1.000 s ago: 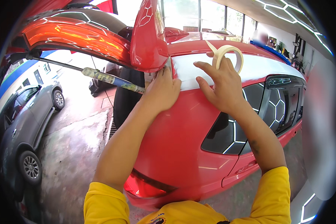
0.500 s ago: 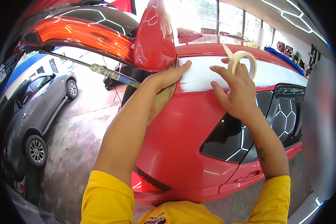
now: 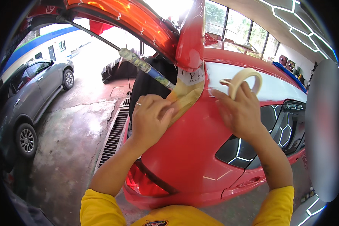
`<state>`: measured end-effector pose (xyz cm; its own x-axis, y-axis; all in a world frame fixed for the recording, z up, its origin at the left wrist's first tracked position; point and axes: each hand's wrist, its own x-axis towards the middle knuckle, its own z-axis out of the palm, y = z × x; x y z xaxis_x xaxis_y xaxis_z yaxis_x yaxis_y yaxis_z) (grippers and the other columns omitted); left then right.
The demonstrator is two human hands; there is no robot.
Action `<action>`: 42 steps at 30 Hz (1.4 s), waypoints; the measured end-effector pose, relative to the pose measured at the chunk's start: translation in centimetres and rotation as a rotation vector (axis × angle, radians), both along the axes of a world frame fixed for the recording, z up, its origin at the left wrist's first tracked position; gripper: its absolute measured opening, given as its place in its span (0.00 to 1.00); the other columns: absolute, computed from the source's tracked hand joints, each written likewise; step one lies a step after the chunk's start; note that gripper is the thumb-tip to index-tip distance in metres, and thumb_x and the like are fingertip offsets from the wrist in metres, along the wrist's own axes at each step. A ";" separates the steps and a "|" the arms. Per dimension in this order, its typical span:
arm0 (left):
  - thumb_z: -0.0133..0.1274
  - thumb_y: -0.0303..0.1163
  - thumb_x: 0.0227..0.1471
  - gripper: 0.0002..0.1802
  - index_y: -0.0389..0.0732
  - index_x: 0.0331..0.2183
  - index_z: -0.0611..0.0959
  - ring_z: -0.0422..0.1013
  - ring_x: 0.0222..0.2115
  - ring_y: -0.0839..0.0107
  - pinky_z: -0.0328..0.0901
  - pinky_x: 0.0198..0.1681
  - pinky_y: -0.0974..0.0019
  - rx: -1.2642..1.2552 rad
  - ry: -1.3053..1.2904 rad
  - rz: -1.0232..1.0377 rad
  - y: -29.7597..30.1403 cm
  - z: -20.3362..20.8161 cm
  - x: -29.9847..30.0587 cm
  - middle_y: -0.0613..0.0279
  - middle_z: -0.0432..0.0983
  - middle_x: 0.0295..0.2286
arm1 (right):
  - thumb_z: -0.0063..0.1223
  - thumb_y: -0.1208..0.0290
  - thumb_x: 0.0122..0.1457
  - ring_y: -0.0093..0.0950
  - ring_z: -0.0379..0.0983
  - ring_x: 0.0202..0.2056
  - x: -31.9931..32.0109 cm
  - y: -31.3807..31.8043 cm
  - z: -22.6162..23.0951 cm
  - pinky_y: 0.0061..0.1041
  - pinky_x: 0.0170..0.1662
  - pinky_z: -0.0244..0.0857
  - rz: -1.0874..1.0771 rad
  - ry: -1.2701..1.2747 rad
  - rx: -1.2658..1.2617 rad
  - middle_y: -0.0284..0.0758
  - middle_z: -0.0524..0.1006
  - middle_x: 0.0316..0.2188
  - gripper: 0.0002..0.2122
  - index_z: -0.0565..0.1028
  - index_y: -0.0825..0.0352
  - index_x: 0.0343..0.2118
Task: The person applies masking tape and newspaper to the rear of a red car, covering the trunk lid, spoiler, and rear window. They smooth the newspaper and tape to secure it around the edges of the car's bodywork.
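My right hand (image 3: 242,109) holds a cream roll of masking tape (image 3: 257,83), its fingers through and around the ring, above the side of a red car (image 3: 188,147). Behind the roll, a whitish strip (image 3: 216,77) runs along the car's upper side. My left hand (image 3: 150,118) is at the edge of the rear opening, its fingers curled against masking paper (image 3: 188,94) taped along that edge. Its fingertips are partly hidden. Printed newspaper (image 3: 194,77) shows at the top of the covering, under the raised tailgate's red corner (image 3: 190,49).
A tailgate strut (image 3: 147,69) wrapped in printed paper slants into the opening. The orange-red tailgate (image 3: 139,22) hangs overhead. A grey car (image 3: 37,98) stands at left, beyond a floor drain grate (image 3: 115,132). A blurred grey shape (image 3: 326,132) fills the right side.
My left hand has come down and left from the white strip to the opening's edge, uncovering the newspaper. My right hand keeps the tape roll, slightly lower. The view has shifted.
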<state>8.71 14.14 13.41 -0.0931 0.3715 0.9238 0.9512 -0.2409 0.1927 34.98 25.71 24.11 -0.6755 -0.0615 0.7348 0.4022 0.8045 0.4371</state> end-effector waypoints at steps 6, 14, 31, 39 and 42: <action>0.67 0.32 0.62 0.18 0.36 0.49 0.79 0.80 0.38 0.71 0.73 0.43 0.65 -0.355 -0.655 -0.464 2.5 1.3 -1.3 0.57 0.85 0.38 | 0.66 0.58 0.62 0.36 0.73 0.49 -5.6 0.1 -2.2 0.39 0.45 0.70 -0.083 -0.152 0.054 0.35 0.78 0.42 0.15 0.86 0.58 0.47; 0.63 0.26 0.67 0.11 0.35 0.45 0.77 0.78 0.29 0.81 0.70 0.33 0.75 -0.145 -0.804 -0.625 6.0 0.4 -3.1 0.60 0.85 0.30 | 0.60 0.50 0.67 0.38 0.73 0.53 -7.4 -1.4 -1.3 0.39 0.50 0.70 -0.354 -0.309 -0.129 0.38 0.80 0.45 0.23 0.80 0.60 0.58; 0.61 0.34 0.63 0.17 0.39 0.52 0.87 0.76 0.42 0.51 0.70 0.52 0.50 -0.068 -0.026 -0.263 5.4 -5.1 -2.7 0.59 0.82 0.38 | 0.58 0.44 0.67 0.39 0.74 0.56 -7.6 -2.0 -1.6 0.40 0.50 0.74 -0.345 -0.462 -0.006 0.39 0.81 0.46 0.21 0.87 0.56 0.47; 0.62 0.31 0.67 0.11 0.37 0.48 0.86 0.81 0.35 0.70 0.72 0.40 0.62 -0.436 -0.731 -0.752 9.0 -5.0 -3.0 0.52 0.87 0.35 | 0.59 0.39 0.65 0.40 0.74 0.56 -8.5 -1.9 -2.2 0.41 0.51 0.73 -0.363 -0.438 -0.001 0.39 0.81 0.46 0.25 0.87 0.59 0.47; 0.68 0.39 0.59 0.16 0.37 0.42 0.87 0.83 0.33 0.60 0.73 0.39 0.61 -0.340 -0.665 -0.468 9.1 -5.3 -2.0 0.51 0.87 0.34 | 0.60 0.39 0.63 0.40 0.74 0.56 -8.8 -2.2 -2.6 0.40 0.50 0.73 -0.412 -0.438 -0.022 0.39 0.81 0.45 0.26 0.87 0.60 0.48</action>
